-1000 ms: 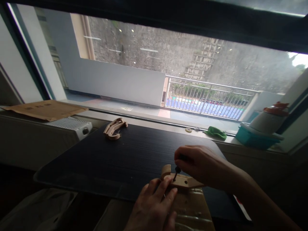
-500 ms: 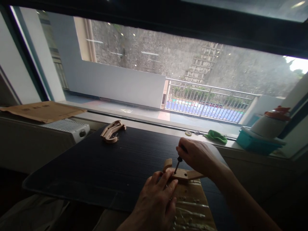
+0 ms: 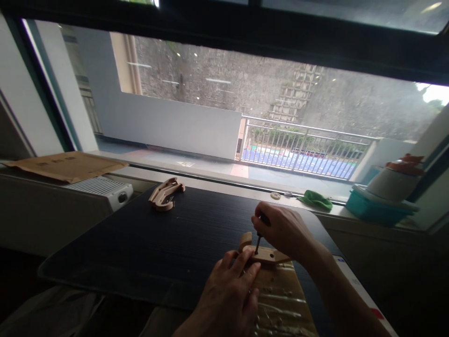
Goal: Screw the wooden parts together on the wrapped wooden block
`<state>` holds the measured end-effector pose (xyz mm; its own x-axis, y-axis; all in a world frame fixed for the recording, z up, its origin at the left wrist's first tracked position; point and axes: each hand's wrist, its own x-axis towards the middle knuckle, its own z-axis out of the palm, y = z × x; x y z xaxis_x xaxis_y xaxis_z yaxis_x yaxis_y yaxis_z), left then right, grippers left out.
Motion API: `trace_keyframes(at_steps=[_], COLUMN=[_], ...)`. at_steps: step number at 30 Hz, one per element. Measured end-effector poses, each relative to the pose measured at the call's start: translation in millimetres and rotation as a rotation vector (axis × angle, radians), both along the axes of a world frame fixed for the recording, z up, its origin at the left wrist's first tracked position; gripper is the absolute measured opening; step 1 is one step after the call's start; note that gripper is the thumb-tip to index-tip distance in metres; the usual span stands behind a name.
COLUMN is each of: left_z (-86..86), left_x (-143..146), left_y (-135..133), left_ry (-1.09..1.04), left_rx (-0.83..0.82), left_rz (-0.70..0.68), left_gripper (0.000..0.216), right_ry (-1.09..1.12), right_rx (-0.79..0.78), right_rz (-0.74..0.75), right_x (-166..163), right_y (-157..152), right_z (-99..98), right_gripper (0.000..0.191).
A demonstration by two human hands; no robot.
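Note:
My right hand is closed round the handle of a screwdriver, its shaft pointing down. The tip meets a dark hole in a curved wooden piece, and a second hole shows to the right of it. My left hand grips the left end of this piece with thumb and fingers, pressing it down. Under the piece lies a wooden board with shiny clear strips across it. A curled wooden end rises just behind my left fingertips; whether it belongs to the same piece, I cannot tell.
Several curved wooden pieces and small screws lie at the back of the dark table. A green cloth and a tape roll are on the sill, near a teal box. Left stands a heater under a brown envelope.
My right hand has turned and dropped slightly to the left, and the screwdriver stands more upright. My left hand stays on the wooden piece. A white strip now shows beside my right forearm.

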<state>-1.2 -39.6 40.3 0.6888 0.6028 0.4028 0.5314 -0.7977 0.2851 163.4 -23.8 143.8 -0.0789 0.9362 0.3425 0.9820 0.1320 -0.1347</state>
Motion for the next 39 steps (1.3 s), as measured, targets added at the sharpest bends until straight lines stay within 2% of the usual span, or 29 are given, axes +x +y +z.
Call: trace_keyframes(at_steps=[4,8,14,20,30,39], left_z=[0.9,0.3,0.7,-3.0,0.3,2.1], left_x=[0.6,1.6,1.7,0.8,1.4,1.1], left_y=[1.2,2.1,1.6,1.0,0.7,-0.8], left_ry=[0.000,0.019,0.038,0.051,0.073,0.062], left_rx=[0.021,0.017,0.006,-0.032,-0.054,-0.067], left_rz=[-0.008,-0.009,0.003,0.006,0.015,0.006], left_gripper=[0.045,0.046,0.045,0.046,0.046,0.045], right_ry=[0.170,0.373,0.560,0.633,0.723,0.663], right_rx=[-0.009,-0.009,0.041,-0.044,0.001,0.039], right_rz=[0.113,0.213,0.248,0.305,0.295,0.295], right_x=[5.3,11.1,16.3,14.8,13.9,8.6], right_y=[-7.3,-6.6,-5.2,-13.6,-8.8,-12.9], right_z=[-1.1,-16.2,-33.3,-31.2,-43.6,-38.7], right_gripper=[0.019,0.024,0.022,0.035,0.033,0.036])
